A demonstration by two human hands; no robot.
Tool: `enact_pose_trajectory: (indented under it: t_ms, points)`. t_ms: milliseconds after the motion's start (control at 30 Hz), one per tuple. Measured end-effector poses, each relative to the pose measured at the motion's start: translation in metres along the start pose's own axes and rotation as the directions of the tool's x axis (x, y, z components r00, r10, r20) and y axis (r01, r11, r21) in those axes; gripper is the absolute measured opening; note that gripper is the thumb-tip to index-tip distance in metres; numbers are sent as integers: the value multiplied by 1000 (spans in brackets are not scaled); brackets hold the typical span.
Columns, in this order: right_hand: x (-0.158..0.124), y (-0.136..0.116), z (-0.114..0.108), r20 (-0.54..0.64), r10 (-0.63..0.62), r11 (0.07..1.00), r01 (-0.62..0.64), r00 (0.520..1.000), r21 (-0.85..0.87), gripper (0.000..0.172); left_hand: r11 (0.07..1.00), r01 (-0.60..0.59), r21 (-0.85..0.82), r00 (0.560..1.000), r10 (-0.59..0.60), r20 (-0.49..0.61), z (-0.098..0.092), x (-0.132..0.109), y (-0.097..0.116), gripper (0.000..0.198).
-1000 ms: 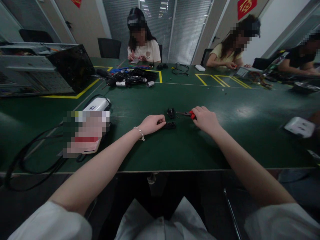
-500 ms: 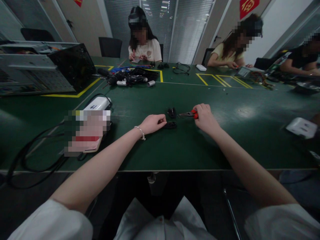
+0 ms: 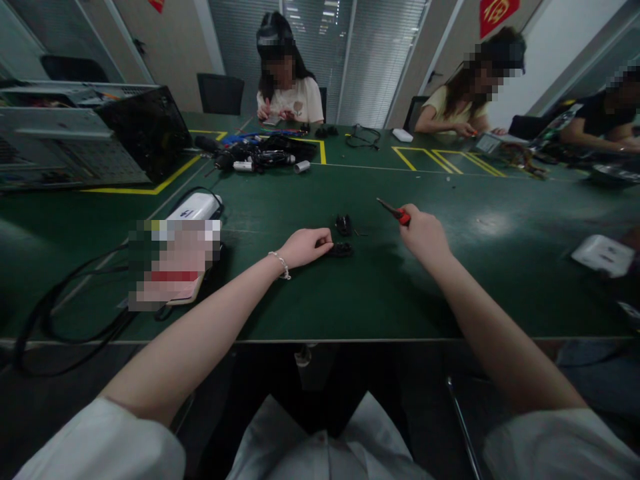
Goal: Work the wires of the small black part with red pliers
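My left hand [image 3: 306, 247] rests on the green table, its fingers closed on the end of a small dark bundle [image 3: 343, 250], which looks like coiled black cable. Just beyond it lies a second black bundle [image 3: 343, 225], apart from both hands. Thin dark scraps [image 3: 361, 233] are on the tabletop to its right. My right hand [image 3: 425, 233] is wrapped round the red handles of needle-nose pliers [image 3: 393, 209]. Their jaws point up and to the left, away from the bundles, with nothing visible between them. My palm hides most of the handles.
To the left are a phone [image 3: 175, 267], a white power bank [image 3: 195, 207] and looped black cables [image 3: 45, 327]. An opened computer case [image 3: 100, 140] stands behind them. Tangled cables [image 3: 265, 152] lie at the far middle, and a white device [image 3: 603, 255] at right. Several people sit opposite.
My right hand has drawn the pliers right and tilted them upward, away from the bundles and scraps. My left hand has stayed in place on the dark bundle.
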State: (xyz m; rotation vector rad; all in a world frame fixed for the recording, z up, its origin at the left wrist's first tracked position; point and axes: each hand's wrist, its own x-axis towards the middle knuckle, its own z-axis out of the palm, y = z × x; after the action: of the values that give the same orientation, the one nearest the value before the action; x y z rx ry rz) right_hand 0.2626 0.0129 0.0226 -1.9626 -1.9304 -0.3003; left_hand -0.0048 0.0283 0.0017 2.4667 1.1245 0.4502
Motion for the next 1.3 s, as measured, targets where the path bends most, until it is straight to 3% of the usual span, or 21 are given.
enact_pose_trajectory:
  t_ms: [200, 300, 433, 533, 667, 800, 900, 967, 1033, 1100, 1167, 1233, 1300]
  points:
    - [-1, 4, 4, 10, -232, 970, 230, 973, 81, 40, 1000, 3, -7, 1000, -2, 7, -1, 0, 0, 16]
    - [-2, 2, 7, -42, -228, 962, 231, 973, 147, 43, 1000, 5, -2, 1000, -5, 6, -1, 0, 1, 15]
    - [4, 4, 12, -177, -118, 922, 174, 977, 345, 41, 1000, 4, -16, 1000, -4, 18, -1, 0, 1, 15]
    - [6, 8, 10, -182, -85, 855, 165, 980, 492, 46, 1000, 5, -22, 1000, -4, 25, -2, -1, 2, 15]
    - [2, 5, -1, -224, -210, 895, 279, 952, 347, 42, 1000, 19, -16, 1000, -19, 22, -3, -2, 3, 15]
    - [-3, 1, -8, -188, -286, 948, 306, 940, 87, 29, 1000, 20, -22, 999, -19, 34, -4, -2, 4, 16]
    - [-2, 1, -3, -108, -347, 932, 356, 932, 73, 22, 1000, 14, -13, 1000, -14, 24, -2, -1, 2, 17]
    - [-1, 2, 2, -9, -282, 951, 281, 959, 133, 21, 1000, 5, -5, 1000, -5, 12, -1, -1, 1, 16]
    - [2, 1, 5, 54, -122, 954, 102, 991, 283, 21, 1000, 0, -5, 1000, 0, 11, 0, -1, 0, 16]
    - [4, -1, 4, 124, 28, 835, -92, 992, 542, 22, 1000, 1, -8, 1000, -1, 14, 0, -1, 1, 16]
    - [6, -3, 0, 291, 114, 539, -305, 950, 785, 24, 1000, 6, -10, 1000, -6, 15, -1, -1, 1, 16]
    - [8, -4, -5, 455, 78, 281, -458, 887, 844, 27, 1000, 11, -16, 1000, -10, 20, -2, -1, 2, 17]
    - [8, -2, -9, 561, 14, 149, -556, 828, 818, 29, 1000, 13, -22, 1000, -13, 27, -3, -1, 2, 17]
